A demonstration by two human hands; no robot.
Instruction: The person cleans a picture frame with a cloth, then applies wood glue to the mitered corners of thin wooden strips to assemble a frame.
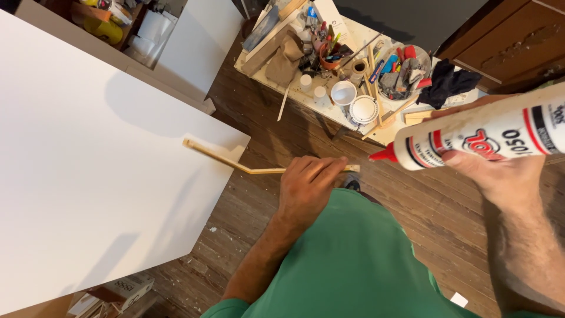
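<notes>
**Inspector A:** Starting at the left, we note the large white panel [88,159] lying flat. One end of the thin wooden strip [215,156] rests on its right edge; the rest bridges open air above the wooden floor [282,132].

**Inspector B:** We record the left hand [309,185] with fingers clenched over the strip's free end. The strip is thin and supported only at its two ends, so we judge that downward pressure could bow or snap it, or slide its far end off the panel.

**Inspector A:** Further right, the right hand [500,168] grasps a white adhesive tube [482,135], its red nozzle [384,155] just beside the strip's end.

**Inspector B:** We judge that a hard squeeze could drip onto the green garment [353,259] or floor. The cluttered table [306,100] behind stands well apart.
</notes>
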